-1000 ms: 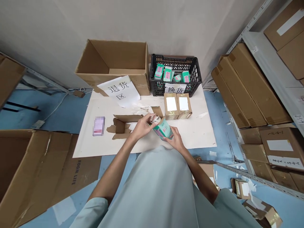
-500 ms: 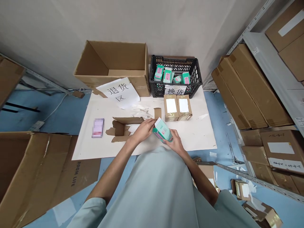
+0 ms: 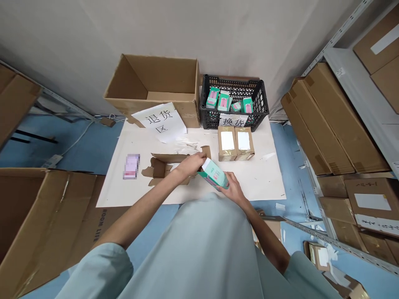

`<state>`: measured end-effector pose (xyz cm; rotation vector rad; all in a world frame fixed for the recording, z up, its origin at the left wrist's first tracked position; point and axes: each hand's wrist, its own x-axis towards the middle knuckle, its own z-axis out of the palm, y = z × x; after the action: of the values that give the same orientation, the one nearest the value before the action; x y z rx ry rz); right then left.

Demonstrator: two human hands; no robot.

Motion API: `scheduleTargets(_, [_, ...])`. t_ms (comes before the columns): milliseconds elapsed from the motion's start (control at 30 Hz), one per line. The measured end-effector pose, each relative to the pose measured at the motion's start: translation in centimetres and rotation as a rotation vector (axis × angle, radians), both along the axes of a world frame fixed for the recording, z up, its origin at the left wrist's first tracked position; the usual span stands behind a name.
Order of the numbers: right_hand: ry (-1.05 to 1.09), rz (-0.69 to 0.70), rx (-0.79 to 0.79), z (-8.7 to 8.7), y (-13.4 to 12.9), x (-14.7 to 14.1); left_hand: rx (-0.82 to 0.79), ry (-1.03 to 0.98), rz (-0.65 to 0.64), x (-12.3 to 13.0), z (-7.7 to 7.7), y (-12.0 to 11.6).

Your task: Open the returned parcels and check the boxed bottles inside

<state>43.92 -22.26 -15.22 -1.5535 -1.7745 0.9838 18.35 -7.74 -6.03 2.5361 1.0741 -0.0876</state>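
Observation:
My right hand point(image 3: 231, 187) grips a small green and white product box point(image 3: 215, 173) by its lower right end, holding it tilted above the table's front part. At the box's upper left end is my left hand point(image 3: 195, 164), its fingers bent together; what they pinch, if anything, is hidden. A green flap sticks out below that hand. Behind and under my left forearm, an open brown carton point(image 3: 160, 167) lies on the white tabletop point(image 3: 258, 182), its flaps spread. Part of it is covered by the hand and arm.
A large open cardboard box point(image 3: 156, 106) with a paper sign point(image 3: 162, 120) stands at the back. Beside it, a black crate point(image 3: 260, 104) holds several green-pink boxes. Two taped cartons point(image 3: 236, 155) sit before the crate. A blurred pinkish item point(image 3: 131, 167) lies left. Shelving point(image 3: 352, 70) flanks the right.
My left hand has moved slightly up and right, staying at the product box's end, and its fingers look more curled. The right hand keeps its grip. The view has shifted slightly.

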Motion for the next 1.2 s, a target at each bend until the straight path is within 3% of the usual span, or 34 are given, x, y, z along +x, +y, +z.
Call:
scheduleTargets(133, [0.01, -0.011, -0.034, -0.1, 0.2, 0.6, 0.032, -0.047, 0.01, -0.2, 0.9, 0.0])
scheduleTargets(300, [0.055, -0.012, -0.007, 0.4, 1.0, 0.5, 0.163, -0.114, -0.031, 0.0, 3.7, -0.1])
scheduleTargets(433, [0.074, -0.048, 0.032, 0.9, 1.5, -0.4, 0.08, -0.167, 0.056, 0.6, 4.9, -0.2])
scheduleTargets(567, [0.108, -0.067, 0.032, 1.0, 1.5, -1.3, -0.087, -0.314, 0.352, 0.7, 4.3, 0.3])
scheduleTargets(700, [0.129, -0.081, 0.032, 0.9, 1.4, -1.6, -0.114, -0.425, 0.599, 0.5, 2.8, 0.6])
scheduleTargets(867, [0.1, -0.08, 0.047, 0.8, 1.2, -1.6, -0.136, -0.435, 0.675, 0.4, 1.3, 0.0])
scheduleTargets(1067, [0.076, -0.064, 0.047, 1.2, 0.6, -1.3, -0.13, -0.403, 0.543, 0.0, 0.5, -0.5])
scheduleTargets(1200, [0.064, -0.074, 0.053, 1.4, 0.4, -0.8, -0.066, -0.483, 0.713, -0.1, 0.3, -1.1])
